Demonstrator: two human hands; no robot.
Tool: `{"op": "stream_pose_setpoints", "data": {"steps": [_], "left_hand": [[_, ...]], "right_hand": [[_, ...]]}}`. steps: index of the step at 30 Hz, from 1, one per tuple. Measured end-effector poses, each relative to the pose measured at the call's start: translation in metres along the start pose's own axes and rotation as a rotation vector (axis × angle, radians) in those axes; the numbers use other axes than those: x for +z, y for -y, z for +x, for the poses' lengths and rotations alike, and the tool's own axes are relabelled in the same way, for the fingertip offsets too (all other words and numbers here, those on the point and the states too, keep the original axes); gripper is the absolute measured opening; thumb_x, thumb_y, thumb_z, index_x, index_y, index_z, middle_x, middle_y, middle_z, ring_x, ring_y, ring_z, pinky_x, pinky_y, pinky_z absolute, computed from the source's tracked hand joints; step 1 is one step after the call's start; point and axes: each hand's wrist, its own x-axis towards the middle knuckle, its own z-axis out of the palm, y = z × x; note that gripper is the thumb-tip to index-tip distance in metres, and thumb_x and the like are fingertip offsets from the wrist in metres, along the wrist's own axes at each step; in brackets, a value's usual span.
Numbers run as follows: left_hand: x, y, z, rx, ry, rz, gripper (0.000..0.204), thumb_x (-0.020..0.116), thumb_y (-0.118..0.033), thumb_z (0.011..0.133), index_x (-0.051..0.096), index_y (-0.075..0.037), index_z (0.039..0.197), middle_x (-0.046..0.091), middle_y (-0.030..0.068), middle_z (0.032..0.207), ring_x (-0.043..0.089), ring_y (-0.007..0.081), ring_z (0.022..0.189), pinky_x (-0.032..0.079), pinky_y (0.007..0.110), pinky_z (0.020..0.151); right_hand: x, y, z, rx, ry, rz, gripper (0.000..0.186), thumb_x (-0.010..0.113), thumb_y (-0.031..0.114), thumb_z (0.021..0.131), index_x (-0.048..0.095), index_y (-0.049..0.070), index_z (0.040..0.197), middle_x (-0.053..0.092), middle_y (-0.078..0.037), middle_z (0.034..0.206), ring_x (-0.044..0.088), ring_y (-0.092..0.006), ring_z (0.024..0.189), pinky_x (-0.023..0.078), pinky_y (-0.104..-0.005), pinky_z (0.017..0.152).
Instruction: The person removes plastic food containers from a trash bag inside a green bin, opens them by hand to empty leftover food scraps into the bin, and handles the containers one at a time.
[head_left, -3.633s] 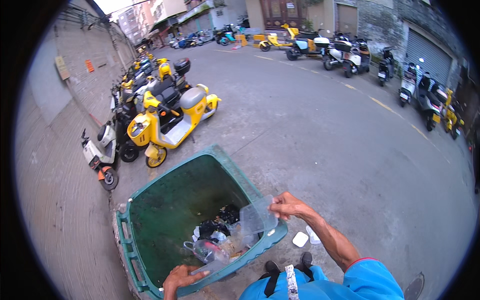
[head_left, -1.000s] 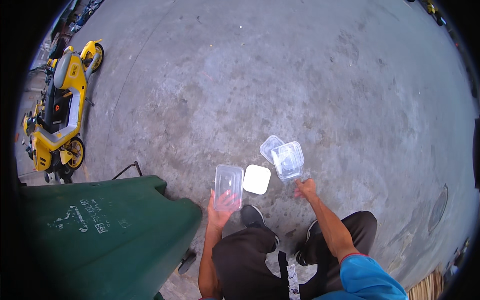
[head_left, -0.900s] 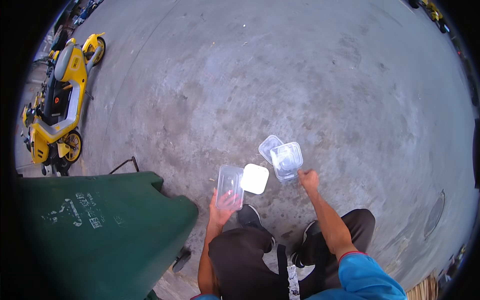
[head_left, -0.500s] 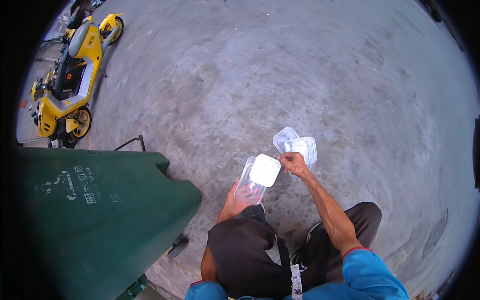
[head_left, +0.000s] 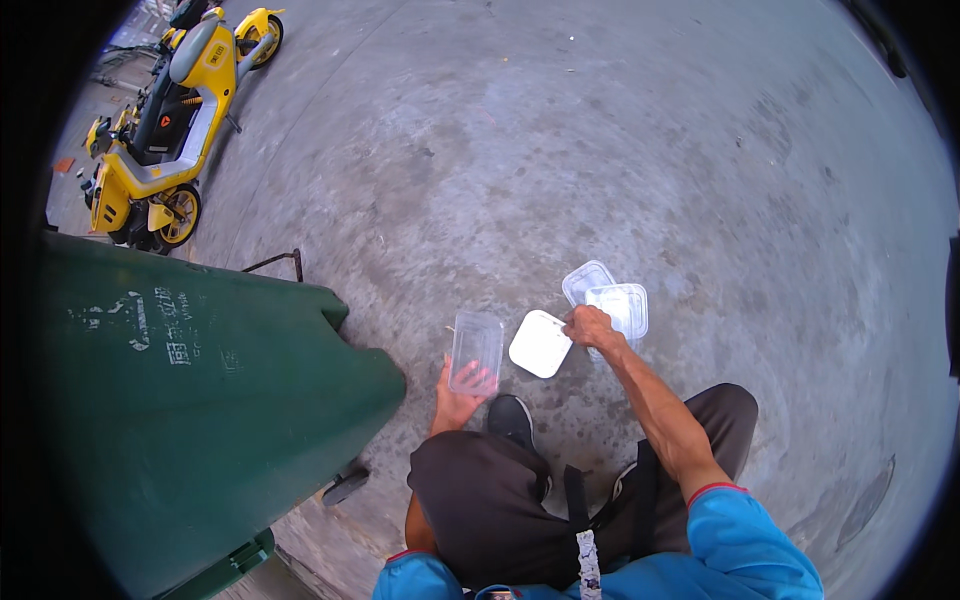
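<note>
A clear rectangular plastic container [head_left: 476, 345] is held at its near end by my left hand [head_left: 457, 402], whose fingers show through the plastic. To its right, a white square lid or shallow tray [head_left: 541, 346] is pinched at its right edge by my right hand [head_left: 591, 325]. The two pieces are apart, with ground visible between them. Just beyond my right hand, a clear square plastic container or lid [head_left: 622, 299] rests partly over another clear plastic piece [head_left: 582, 276] on the ground. My fist hides part of their near side.
A large green wheeled bin [head_left: 210, 400] stands close on my left. Yellow scooters [head_left: 165, 165] are parked at the far left on the grey concrete ground [head_left: 430, 200]. My bent knees and dark shoe [head_left: 512, 420] are just below my hands.
The white piece, which overlapped the clear container, is now separate from it. My left hand has moved left with the container, while my right hand keeps hold of the white piece.
</note>
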Motion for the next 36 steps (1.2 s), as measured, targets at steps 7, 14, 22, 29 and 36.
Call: {"op": "stream_pose_setpoints", "data": {"steps": [7,14,22,29,36], "left_hand": [[0.005,0.003,0.003,-0.056,0.02,0.068,0.08,0.051,-0.068,0.088,0.048,-0.001,0.131,0.043,0.0278,0.138,0.05,0.0484,0.12,0.044,0.06,0.098],[0.004,0.005,0.005,-0.034,0.028,0.046,0.083,0.052,-0.068,0.088,0.043,-0.001,0.136,0.039,0.0299,0.141,0.046,0.0477,0.124,0.041,0.061,0.101],[0.048,0.024,0.021,-0.168,0.347,0.048,0.067,0.033,-0.062,0.097,0.041,-0.016,0.145,0.048,0.0105,0.143,0.047,0.0351,0.128,0.042,0.057,0.099],[0.062,0.031,0.012,-0.192,0.49,-0.045,0.065,0.036,-0.057,0.097,0.041,-0.015,0.146,0.047,0.0127,0.144,0.05,0.0367,0.126,0.044,0.059,0.095],[0.078,0.029,0.004,-0.142,0.495,-0.084,0.06,0.038,-0.049,0.096,0.043,-0.013,0.144,0.049,0.0136,0.143,0.052,0.0375,0.125,0.043,0.064,0.095]], "right_hand": [[0.008,-0.001,0.016,-0.019,0.006,-0.123,0.024,0.064,0.017,0.078,0.074,0.005,0.096,0.071,-0.02,0.098,0.068,-0.0357,0.093,0.053,-0.0444,0.081],[-0.041,0.001,0.003,-0.106,0.036,0.076,0.021,0.063,0.012,0.079,0.075,0.001,0.092,0.07,-0.014,0.07,0.07,-0.0238,0.066,0.054,-0.0371,0.065],[-0.05,0.044,-0.012,-0.287,0.145,0.241,0.025,0.062,0.011,0.083,0.073,-0.002,0.102,0.071,-0.016,0.076,0.068,-0.0193,0.06,0.054,-0.0344,0.06],[-0.036,0.049,-0.015,-0.254,0.106,0.406,0.022,0.062,0.009,0.087,0.072,-0.004,0.103,0.071,-0.014,0.073,0.067,-0.0177,0.056,0.056,-0.0322,0.049],[-0.027,0.056,-0.014,-0.289,0.059,0.46,0.019,0.062,0.005,0.086,0.072,-0.006,0.099,0.069,-0.014,0.069,0.067,-0.0174,0.054,0.055,-0.0309,0.046]]}}
